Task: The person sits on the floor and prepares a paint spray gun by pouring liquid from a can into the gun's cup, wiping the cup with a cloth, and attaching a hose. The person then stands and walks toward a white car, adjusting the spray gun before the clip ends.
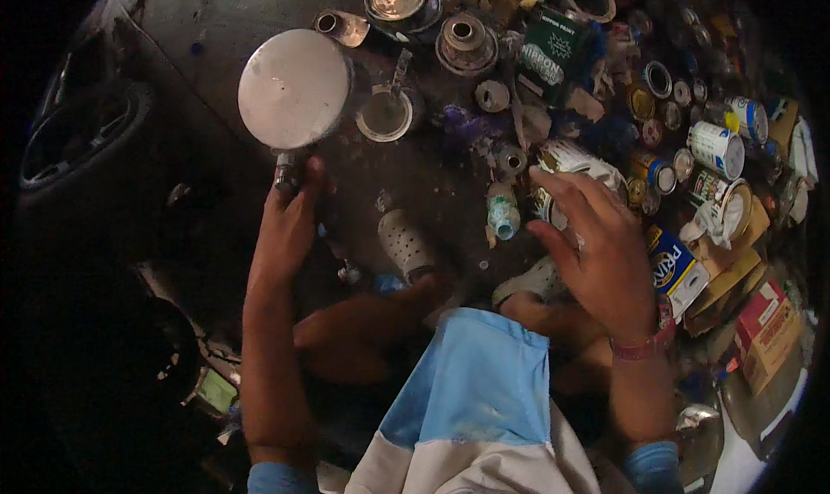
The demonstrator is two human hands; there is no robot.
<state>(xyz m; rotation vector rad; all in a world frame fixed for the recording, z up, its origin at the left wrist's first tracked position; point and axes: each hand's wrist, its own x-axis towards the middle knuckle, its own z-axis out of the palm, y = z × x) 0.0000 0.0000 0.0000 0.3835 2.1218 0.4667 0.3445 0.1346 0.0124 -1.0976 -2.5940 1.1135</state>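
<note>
My left hand [296, 209] is closed around a short grey metal piece [286, 167] at the lower edge of a round white disc [294, 88]. The disc has a small dark spot in its middle; whether the two are joined, I cannot tell. My right hand [596, 243] is open, thumb apart from the fingers, with nothing seen in it. It hovers in front of a white-splashed can [579, 160], which it partly covers. Left of its thumb is a small clear-green plastic bottle [502, 210]. A round metal lid or ring [386, 114] lies right of the disc.
Metal cans and scrap crowd the right side, including a dark green rectangular tin [551, 55], a white can [717, 148], a blue box [676, 269] and a torn cardboard box [768, 337]. A wheel [84, 137] stands at the far left. My shoes [405, 242] are on the dark ground.
</note>
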